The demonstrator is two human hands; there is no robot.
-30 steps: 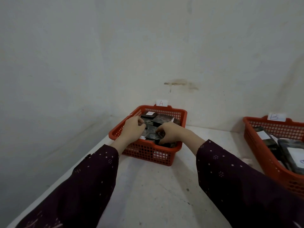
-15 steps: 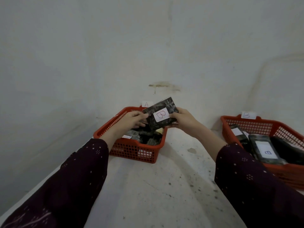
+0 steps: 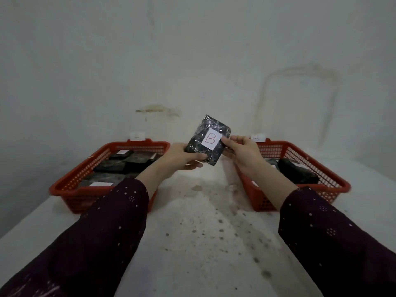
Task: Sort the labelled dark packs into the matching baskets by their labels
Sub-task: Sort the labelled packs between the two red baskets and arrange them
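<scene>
Both hands, left hand (image 3: 182,156) and right hand (image 3: 244,150), clasped on pack (image 3: 206,140) marked B; pack now lifted clear of left basket (image 3: 70,189), held between baskets; right basket (image 3: 334,179) judged next.

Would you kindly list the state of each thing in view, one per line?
Pack: lifted, tilted, label B facing the camera.
Left hand: shut on the pack's lower edge.
Right hand: shut on the pack's right edge.
Left basket: on the table, holding dark packs.
Right basket: on the table, holding dark packs.
Table: stained, speckled.
</scene>
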